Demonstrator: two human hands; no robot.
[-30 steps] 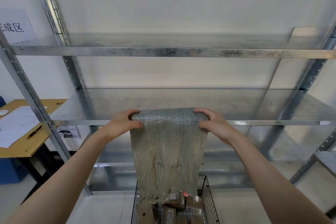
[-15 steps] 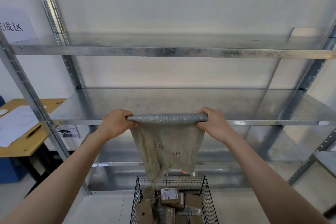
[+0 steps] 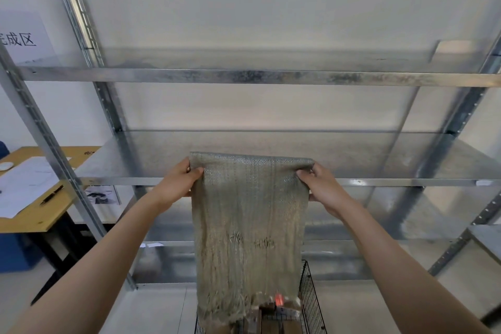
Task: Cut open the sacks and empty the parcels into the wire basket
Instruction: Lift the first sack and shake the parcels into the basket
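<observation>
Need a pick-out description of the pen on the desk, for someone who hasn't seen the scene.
Left of the tall galvanised steel shelving rack stands a yellow-brown wooden desk. On it lie white paper sheets, and at their right edge lies the slim black pen. It is the only dark, stick-shaped thing there; its neighbours are flat and pale.

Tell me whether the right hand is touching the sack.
Touching. The head view shows the right hand gripping the sack at its upper corner.
</observation>
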